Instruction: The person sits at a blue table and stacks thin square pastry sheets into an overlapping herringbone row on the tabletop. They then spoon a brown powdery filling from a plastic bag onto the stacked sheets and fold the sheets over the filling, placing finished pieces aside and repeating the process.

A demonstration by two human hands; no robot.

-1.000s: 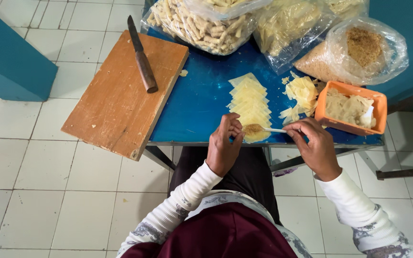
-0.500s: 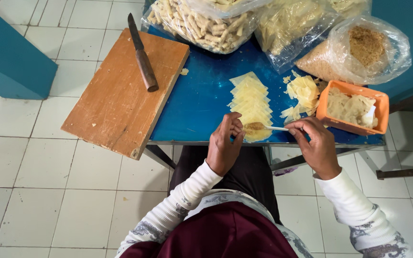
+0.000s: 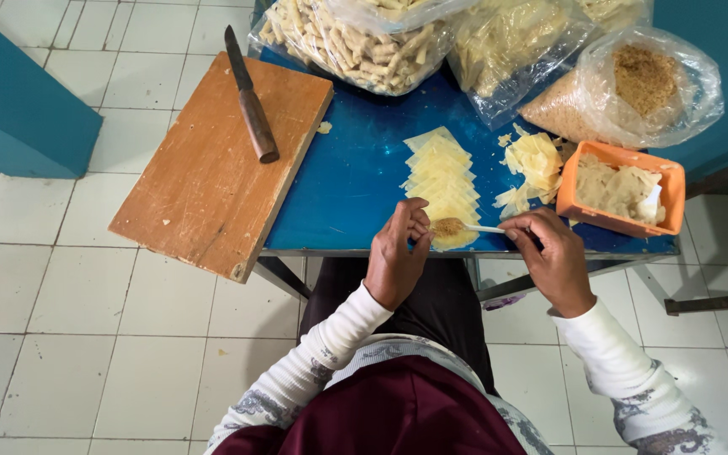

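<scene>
A row of pale yellow dough sheets (image 3: 441, 173) lies overlapped on the blue table (image 3: 343, 190). My right hand (image 3: 554, 258) grips a spoon (image 3: 465, 227) whose bowl of brownish filling rests over the nearest sheet at the table's front edge. My left hand (image 3: 398, 250) has its fingertips on that same sheet, next to the spoon's bowl. An orange tub (image 3: 621, 190) of pale filling stands just right of my right hand. A loose pile of more yellow sheets (image 3: 534, 163) lies between the row and the tub.
A wooden cutting board (image 3: 212, 177) overhangs the table's left end, with a knife (image 3: 250, 99) on it. Clear plastic bags of rolled sticks (image 3: 355, 42), yellow strips (image 3: 511, 46) and brown crumbs (image 3: 634, 88) crowd the far side. White tiled floor (image 3: 61, 295) surrounds the table.
The spoon's filling stays over the nearest sheet while my left fingers shift slightly on it. My right hand has barely moved.
</scene>
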